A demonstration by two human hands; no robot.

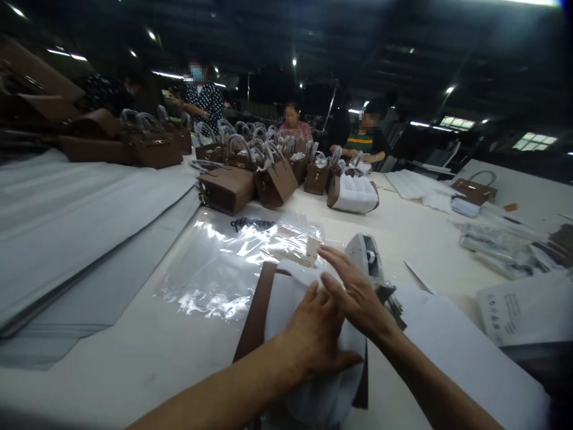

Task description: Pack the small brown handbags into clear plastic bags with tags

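A brown handbag (254,319) lies flat on the table in front of me, covered with white wrapping paper (286,298). My left hand (316,334) presses flat on the paper, fingers stretched forward. My right hand (353,292) lies partly over the left, fingers extended along the paper's top edge. Neither hand grips anything. Beyond the bag lies a stack of clear plastic bags (228,263) with a small card on it. A grey tape dispenser (369,257) stands just right of my right hand.
Several brown handbags (250,173) with wrapped handles crowd the far table, one padded in white (356,194). Grey paper sheets (67,227) are stacked at left. White sheets (465,352) and plastic packets (501,248) lie at right. Three people work at the far end.
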